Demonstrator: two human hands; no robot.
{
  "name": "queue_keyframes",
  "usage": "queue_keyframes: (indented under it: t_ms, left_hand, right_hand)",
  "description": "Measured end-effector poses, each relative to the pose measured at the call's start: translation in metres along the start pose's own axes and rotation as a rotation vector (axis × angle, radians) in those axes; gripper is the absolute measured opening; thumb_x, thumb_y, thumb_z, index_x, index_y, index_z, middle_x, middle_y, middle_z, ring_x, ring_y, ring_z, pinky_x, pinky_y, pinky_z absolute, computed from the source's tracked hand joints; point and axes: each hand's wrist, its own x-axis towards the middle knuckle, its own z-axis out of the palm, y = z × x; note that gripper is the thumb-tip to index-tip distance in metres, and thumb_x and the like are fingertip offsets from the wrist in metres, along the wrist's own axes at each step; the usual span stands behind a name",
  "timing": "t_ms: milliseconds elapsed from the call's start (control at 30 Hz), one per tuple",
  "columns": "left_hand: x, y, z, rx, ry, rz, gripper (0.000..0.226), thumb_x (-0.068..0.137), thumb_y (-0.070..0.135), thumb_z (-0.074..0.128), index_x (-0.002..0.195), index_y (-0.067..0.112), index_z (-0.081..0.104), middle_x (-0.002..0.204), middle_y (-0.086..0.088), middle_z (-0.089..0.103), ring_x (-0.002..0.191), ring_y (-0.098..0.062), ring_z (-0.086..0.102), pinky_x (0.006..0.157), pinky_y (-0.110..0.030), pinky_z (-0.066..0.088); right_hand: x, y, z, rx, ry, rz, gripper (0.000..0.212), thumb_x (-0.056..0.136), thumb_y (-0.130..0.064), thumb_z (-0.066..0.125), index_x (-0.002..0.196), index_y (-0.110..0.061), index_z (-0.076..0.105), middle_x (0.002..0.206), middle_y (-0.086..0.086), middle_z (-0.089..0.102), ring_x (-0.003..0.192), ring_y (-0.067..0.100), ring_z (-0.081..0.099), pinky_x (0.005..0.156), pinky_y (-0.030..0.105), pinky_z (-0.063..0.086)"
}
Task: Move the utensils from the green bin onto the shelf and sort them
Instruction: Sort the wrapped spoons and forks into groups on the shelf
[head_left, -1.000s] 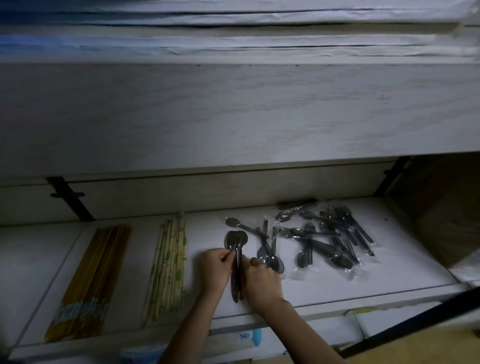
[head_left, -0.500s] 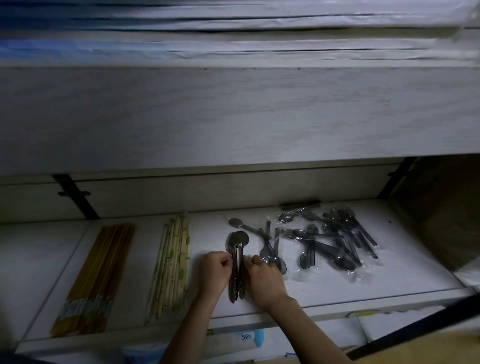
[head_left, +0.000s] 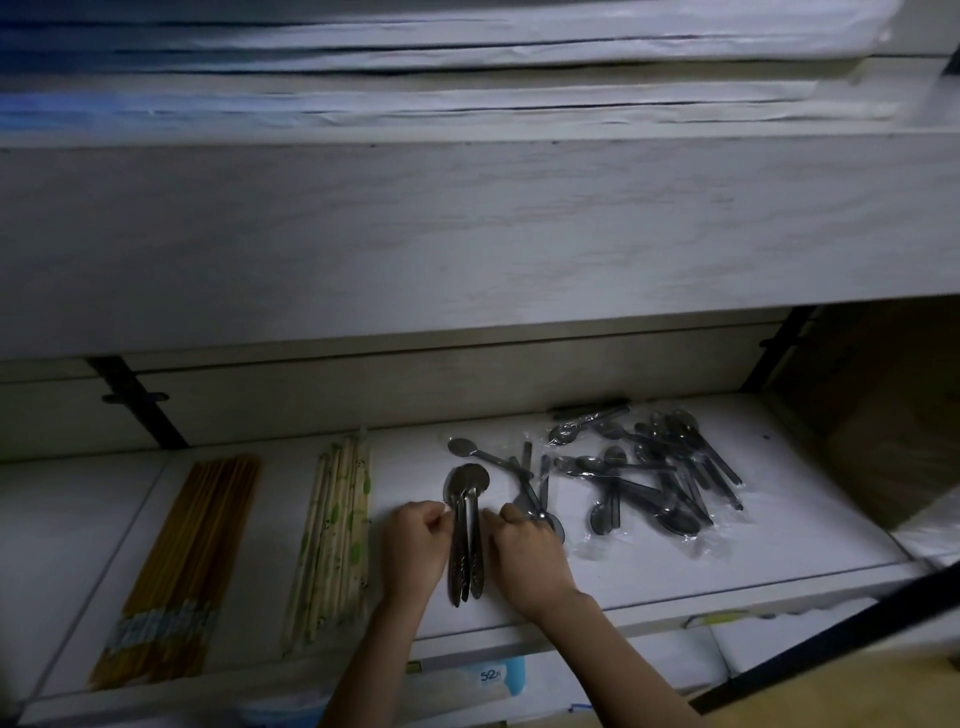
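Leftmost on the shelf: a bundle of brown chopsticks, banded near the front end, lying front to back. Right of it, with bare shelf between, a row of pale wrapped chopsticks, roughly parallel to the first.

Next, the left hand, fingers curled, fingertips pinched against the left flank of a stack of spoons, with bowls nested at the far end and handles pointing toward the front edge. On the other flank, the right hand, likewise curled, fingertips on the handles just below the bowls. So: hands close together, clamped on the stack from both sides, not lifting it.

Probably squaring up the pile. To do it well:
- Squeeze evenly from both flanks.
- Slide the fingertips down toward the handle tips to line up those ends too.
- Hold the pile parallel to the chopsticks.
- Mind the right knuckles, almost touching a few loose spoons lying crossed just behind; avoid nudging them.

Farther right, a jumbled heap of plastic-wrapped spoons, unsorted and likely slippery in their sleeves; better gathered a few at a time than all at once. No green bin in view.
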Motion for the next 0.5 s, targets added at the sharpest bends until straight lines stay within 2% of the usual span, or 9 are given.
queue_keyframes:
  t_ms: [133,200,267,367,433,500]
  left_hand:
    - [0.000,0.020,-0.004,-0.040,0.139,0.040,0.013,0.089,0.008,0.057,0.090,0.008,0.069,0.081,0.001,0.063,0.071,-0.011,0.058,0.059,-0.010,0.040]
    - [-0.003,0.037,0.003,-0.081,0.118,0.046,0.013,0.089,0.008,0.056,0.090,0.008,0.070,0.081,0.001,0.062,0.071,-0.011,0.056,0.060,-0.013,0.038]
    - [-0.008,0.053,0.017,-0.069,0.025,0.091,0.013,0.089,0.010,0.056,0.090,0.011,0.069,0.081,0.002,0.063,0.071,-0.012,0.057,0.063,-0.015,0.040]
    - [-0.015,0.073,0.044,0.035,-0.110,0.093,0.024,0.093,0.017,0.052,0.113,0.010,0.062,0.115,-0.002,0.063,0.103,-0.013,0.058,0.079,-0.009,0.035]
    - [-0.018,0.082,0.062,0.113,-0.131,0.070,0.036,0.095,0.025,0.047,0.130,0.014,0.050,0.135,-0.002,0.049,0.126,-0.013,0.044,0.096,-0.014,0.032]
    - [-0.016,0.090,0.081,0.166,-0.139,0.030,0.049,0.097,0.031,0.042,0.144,0.018,0.031,0.151,-0.006,0.028,0.141,-0.019,0.024,0.109,-0.022,0.027]
  right_hand:
    - [-0.006,0.018,-0.004,0.098,0.105,-0.005,0.037,0.094,-0.009,0.038,0.127,-0.017,0.053,0.121,0.006,0.053,0.105,0.030,0.057,0.090,0.034,0.043]
    - [-0.010,0.034,-0.013,0.157,0.163,-0.014,0.034,0.094,-0.012,0.041,0.122,-0.021,0.057,0.115,0.004,0.056,0.103,0.026,0.058,0.087,0.032,0.045]
    - [-0.015,0.055,-0.024,0.225,0.219,0.007,0.030,0.092,-0.013,0.046,0.115,-0.023,0.063,0.108,0.003,0.059,0.099,0.022,0.058,0.083,0.031,0.046]
    - [-0.022,0.097,-0.039,0.275,0.302,0.095,0.028,0.085,-0.005,0.054,0.107,-0.018,0.067,0.106,0.004,0.062,0.101,0.022,0.057,0.085,0.032,0.047]
    - [-0.030,0.130,-0.045,0.309,0.336,0.172,0.030,0.083,-0.003,0.058,0.107,-0.018,0.067,0.108,0.006,0.060,0.103,0.024,0.055,0.088,0.031,0.045]
    - [-0.037,0.162,-0.053,0.315,0.341,0.212,0.030,0.084,-0.004,0.060,0.110,-0.016,0.066,0.113,0.008,0.058,0.107,0.025,0.053,0.091,0.028,0.040]
